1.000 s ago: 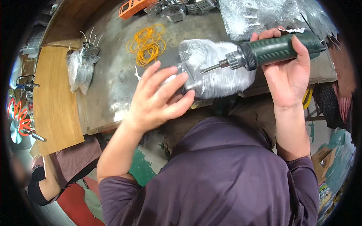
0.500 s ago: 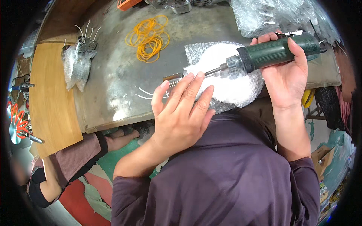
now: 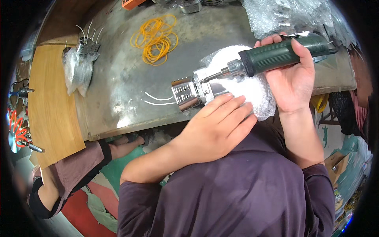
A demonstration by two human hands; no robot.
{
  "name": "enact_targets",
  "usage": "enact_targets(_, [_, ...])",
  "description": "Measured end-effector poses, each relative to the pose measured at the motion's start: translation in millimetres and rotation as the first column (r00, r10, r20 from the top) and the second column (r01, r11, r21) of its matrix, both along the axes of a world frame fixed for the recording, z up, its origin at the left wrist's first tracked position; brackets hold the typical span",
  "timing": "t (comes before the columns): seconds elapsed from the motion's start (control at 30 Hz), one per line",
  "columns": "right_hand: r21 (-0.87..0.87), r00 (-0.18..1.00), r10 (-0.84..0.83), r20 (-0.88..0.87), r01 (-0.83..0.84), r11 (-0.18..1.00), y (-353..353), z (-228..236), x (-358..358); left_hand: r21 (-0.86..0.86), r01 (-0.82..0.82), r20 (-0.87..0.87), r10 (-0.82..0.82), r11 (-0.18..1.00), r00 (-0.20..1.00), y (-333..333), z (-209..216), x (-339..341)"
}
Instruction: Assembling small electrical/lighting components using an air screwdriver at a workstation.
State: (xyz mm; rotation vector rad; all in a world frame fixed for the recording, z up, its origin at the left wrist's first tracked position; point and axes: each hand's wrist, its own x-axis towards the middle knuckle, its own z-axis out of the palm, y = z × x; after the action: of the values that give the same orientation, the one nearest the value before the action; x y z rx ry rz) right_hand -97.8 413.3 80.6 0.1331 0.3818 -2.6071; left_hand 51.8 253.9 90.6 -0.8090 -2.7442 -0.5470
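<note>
My right hand (image 3: 290, 81) is wrapped round a dark green electric screwdriver (image 3: 286, 57), which points left. Its bit tip meets the collar of a shiny slotted metal cylinder (image 3: 185, 94) lying on its side. Two white wires trail left from that cylinder. Bubble wrap (image 3: 263, 98) covers a bright, glaring round shape to the right of the collar, below the screwdriver. Across its near side lies my left hand (image 3: 221, 128), open, fingers stretched out; its thumb is hidden.
Yellow rubber bands or cord loops (image 3: 155, 41) lie on the grey table (image 3: 118, 75). Bubble-wrapped wired parts (image 3: 81, 65) stand at the left, more bubble wrap (image 3: 290, 17) at the far right. Metal parts (image 3: 189, 5) sit at the far edge. Another person (image 3: 73, 170) is at the lower left.
My left hand has moved right and toward me, off the collar onto the wrapped part, uncovering the metal cylinder. The screwdriver has shifted slightly left, still in my right hand.
</note>
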Motion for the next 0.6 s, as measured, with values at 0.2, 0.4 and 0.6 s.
enact_targets(0.2, [0.021, 1.000, -0.001, -0.022, 0.001, 1.000, 0, -4, 1, 0.254, -0.239, -0.197, 0.292, 0.937, 0.936, -52, -4, 2])
enact_targets(0.4, [-0.022, 1.000, 0.030, 0.003, -0.030, 0.999, 2, -4, 0, 0.298, -0.374, 0.083, 0.367, 0.878, 0.927, -65, -23, 5])
enact_targets(0.6, [-0.016, 0.999, 0.033, 0.024, -0.032, 0.999, -4, -4, 3, 0.299, -0.298, 0.023, 0.305, 0.907, 0.952, -71, -30, 3])
